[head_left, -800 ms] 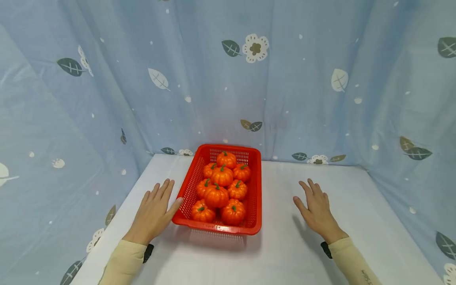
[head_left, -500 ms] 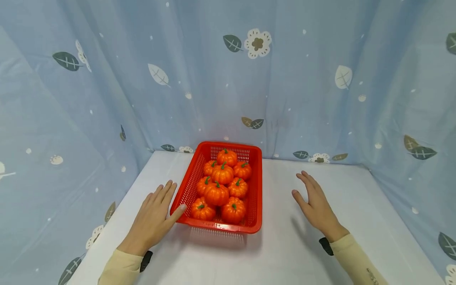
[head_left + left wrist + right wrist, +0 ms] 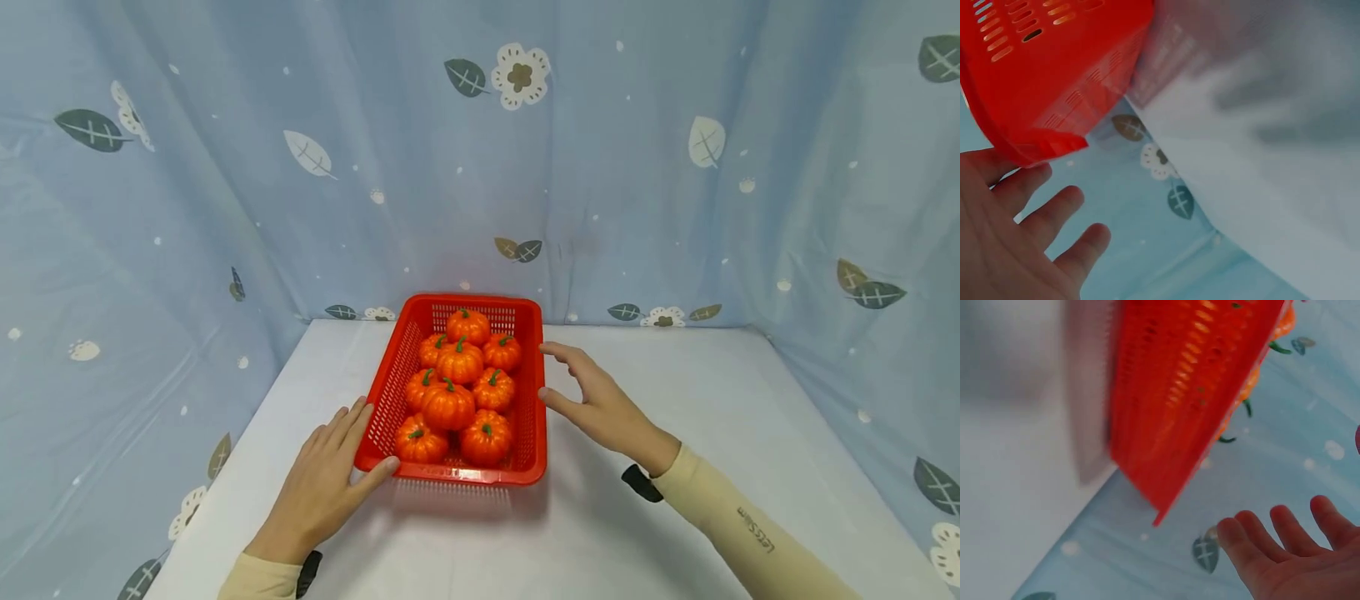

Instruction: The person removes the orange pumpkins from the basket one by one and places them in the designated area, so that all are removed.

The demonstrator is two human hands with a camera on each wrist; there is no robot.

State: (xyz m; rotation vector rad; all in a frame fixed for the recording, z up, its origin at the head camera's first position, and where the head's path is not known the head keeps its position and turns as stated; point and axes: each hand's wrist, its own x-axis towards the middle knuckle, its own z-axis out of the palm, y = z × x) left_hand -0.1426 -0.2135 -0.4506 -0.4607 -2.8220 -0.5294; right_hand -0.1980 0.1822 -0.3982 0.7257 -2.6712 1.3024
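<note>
Small orange pumpkins [image 3: 448,407] with green stems lie heaped in a red plastic basket [image 3: 480,477] on the white table. At the basket's near left corner is my left hand [image 3: 318,492], fingers extended along the rim. In the left wrist view, the fingers [image 3: 1054,215] are spread and some meet the rim's edge. My right hand [image 3: 611,408] is beside the basket's right side, thumb and fingers apart, tips at the rim. From the right wrist view, its fingers [image 3: 1294,531] look relaxed and hold nothing, with a gap to the basket wall [image 3: 1166,394].
A white cloth-covered table surface [image 3: 660,375] extends to both sides of the basket. Blue curtain [image 3: 420,167] with leaf and flower prints hangs behind and along the sides, close to the basket's far edge.
My right hand has moved left from over the table to the basket's right rim. The left hand has shifted slightly nearer the basket's corner. Basket and pumpkins keep their place on the table.
</note>
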